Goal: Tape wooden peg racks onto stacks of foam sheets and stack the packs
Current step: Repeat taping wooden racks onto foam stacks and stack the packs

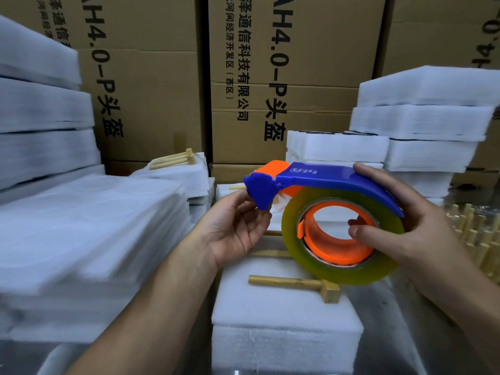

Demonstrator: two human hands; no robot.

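Note:
My right hand (pixel 400 228) grips a blue and orange tape dispenser (pixel 319 182) loaded with a roll of clear yellowish tape (pixel 338 269), thumb hooked into the orange core. It hovers above a stack of white foam sheets (pixel 281 315) in the middle. On that stack lies a wooden peg rack (pixel 295 284), mostly hidden behind the roll. My left hand (pixel 238 228) is palm up at the dispenser's blue cutter end, fingertips curled against it; whether they pinch the tape end is not visible.
Wide stacks of foam sheets (pixel 81 234) fill the left side. A taped pack with a peg rack (pixel 176 158) lies behind them. More foam packs (pixel 422 123) pile up at the right, loose wooden pegs (pixel 481 236) sit at the right edge, and cardboard boxes (pixel 162 90) stand behind.

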